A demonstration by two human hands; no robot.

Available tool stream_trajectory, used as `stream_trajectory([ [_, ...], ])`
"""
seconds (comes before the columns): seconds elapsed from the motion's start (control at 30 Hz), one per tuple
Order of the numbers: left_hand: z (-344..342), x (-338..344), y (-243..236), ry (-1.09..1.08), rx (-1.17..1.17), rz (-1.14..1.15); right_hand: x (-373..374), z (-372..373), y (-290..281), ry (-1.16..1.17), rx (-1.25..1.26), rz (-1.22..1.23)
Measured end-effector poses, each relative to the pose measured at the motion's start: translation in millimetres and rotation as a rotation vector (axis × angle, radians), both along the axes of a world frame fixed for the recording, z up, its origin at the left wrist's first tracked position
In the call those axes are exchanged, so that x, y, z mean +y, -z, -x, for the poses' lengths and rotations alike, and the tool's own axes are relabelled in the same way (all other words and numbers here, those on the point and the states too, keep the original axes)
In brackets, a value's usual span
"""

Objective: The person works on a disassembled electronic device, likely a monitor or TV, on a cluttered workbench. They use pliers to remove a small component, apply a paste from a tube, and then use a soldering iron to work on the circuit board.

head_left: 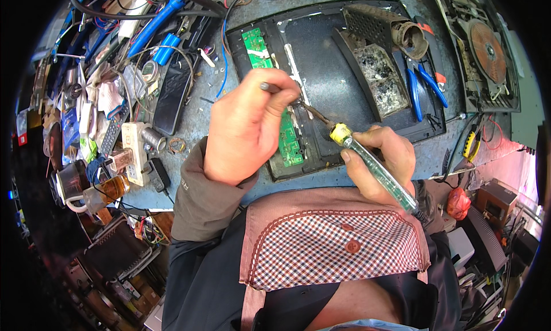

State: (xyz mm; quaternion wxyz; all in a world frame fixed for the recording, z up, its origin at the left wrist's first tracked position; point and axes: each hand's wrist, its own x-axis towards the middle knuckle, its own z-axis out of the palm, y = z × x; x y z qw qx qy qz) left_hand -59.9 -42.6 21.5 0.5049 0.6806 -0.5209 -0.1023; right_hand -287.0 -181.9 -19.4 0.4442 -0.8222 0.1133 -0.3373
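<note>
My right hand [384, 161] is closed round the clear green handle of a soldering iron [376, 169] with a yellow collar. The iron's dark tip points up and left, close to the fingertips of my left hand [248, 127]. Those fingers pinch a thin grey metal rod [267, 87]; its far end is hidden, so I cannot tell its kind. Under both hands lies a black panel [330, 61], tilted on the bench. Along the panel's left side runs a narrow green circuit board [290, 138], partly covered by my left hand.
On the panel's right sit a dirty metal housing [381, 81] and blue-handled pliers [422, 90]. An opened appliance with a copper coil [487, 51] is at the far right. Tools and wires crowd the left, with a power strip [134, 153] and a glass mug [109, 192] near the edge.
</note>
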Motion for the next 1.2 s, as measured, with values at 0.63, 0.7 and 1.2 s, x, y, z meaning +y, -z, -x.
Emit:
stream_trajectory([
  [0.63,-4.6,7.6,18.3,-0.086,0.201,0.097,-1.7,-0.7,3.6,0.001,-0.028,0.029],
  [0.7,-4.7,7.7,18.5,-0.086,0.219,0.097,-2.3,-1.3,2.0,-0.003,-0.027,0.035],
  [1.2,-2.4,8.7,15.9,-0.038,0.174,0.099,-2.4,-2.2,-0.1,-0.005,-0.028,0.011],
])
